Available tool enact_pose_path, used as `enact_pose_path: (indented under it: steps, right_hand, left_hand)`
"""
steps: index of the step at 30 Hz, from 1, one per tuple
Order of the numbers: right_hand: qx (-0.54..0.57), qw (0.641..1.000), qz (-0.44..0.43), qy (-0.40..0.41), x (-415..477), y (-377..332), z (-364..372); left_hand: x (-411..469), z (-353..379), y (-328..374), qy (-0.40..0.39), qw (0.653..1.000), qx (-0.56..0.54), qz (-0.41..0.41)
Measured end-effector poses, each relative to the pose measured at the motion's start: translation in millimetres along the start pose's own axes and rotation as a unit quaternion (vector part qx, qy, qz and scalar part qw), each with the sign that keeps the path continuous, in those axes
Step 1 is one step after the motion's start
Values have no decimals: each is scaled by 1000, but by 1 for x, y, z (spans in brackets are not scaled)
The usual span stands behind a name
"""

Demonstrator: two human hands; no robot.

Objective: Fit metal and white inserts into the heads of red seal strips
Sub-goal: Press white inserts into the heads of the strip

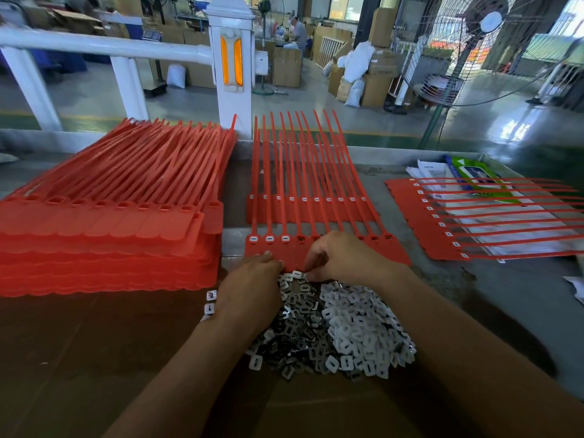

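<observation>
The sheet of red seal strips [392, 251] is lying just beyond both hands, its heads running in a row right past the fingertips and its tails pointing away from the person. The three filled heads [269, 238] beyond the left hand are already showing white. The next head [300, 238], between the two hands, is looking dark and unfilled.

The right hand [341, 257] is pinching a small insert [304, 277] between thumb and forefinger at the far edge of the pile; whether it is metal or white I cannot tell. The left hand [252, 279] is curling its fingers down beside it, and I cannot tell whether they are holding anything. Metal inserts [300, 320] and white inserts [357, 324] are lying heaped under the wrists.

Picking is the step in hand, I judge. The next move is calling for the piece to be turned flat and pressed squarely into that fourth head.

A stack of unfilled strips [104, 235] is sitting left of the left hand, and a finished sheet [420, 222] is lying right of the right.
</observation>
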State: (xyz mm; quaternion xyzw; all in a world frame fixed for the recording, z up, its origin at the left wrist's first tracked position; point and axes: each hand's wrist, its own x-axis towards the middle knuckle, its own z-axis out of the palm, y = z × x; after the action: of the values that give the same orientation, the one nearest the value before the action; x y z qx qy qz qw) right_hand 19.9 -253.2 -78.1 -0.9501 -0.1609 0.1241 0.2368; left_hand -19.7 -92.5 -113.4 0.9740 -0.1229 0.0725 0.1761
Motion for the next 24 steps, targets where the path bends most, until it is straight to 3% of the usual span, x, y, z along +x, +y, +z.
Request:
enact_pose_path:
  steps: [5, 11, 17, 24]
  right_hand:
    - [12, 1000, -7, -4, -2, 3, 1]
    - [148, 986, 18, 81, -1, 3, -2]
    - [103, 984, 44, 139, 10, 3, -8]
    - [129, 975, 90, 156, 26, 5, -13]
  left_hand:
    - [0, -1, -1, -9, 1000, -1, 5]
    - [0, -3, 0, -16, 1000, -8, 3]
    - [0, -4, 0, -22, 1000, -11, 0]
    - [1, -3, -1, -22, 1000, -17, 2]
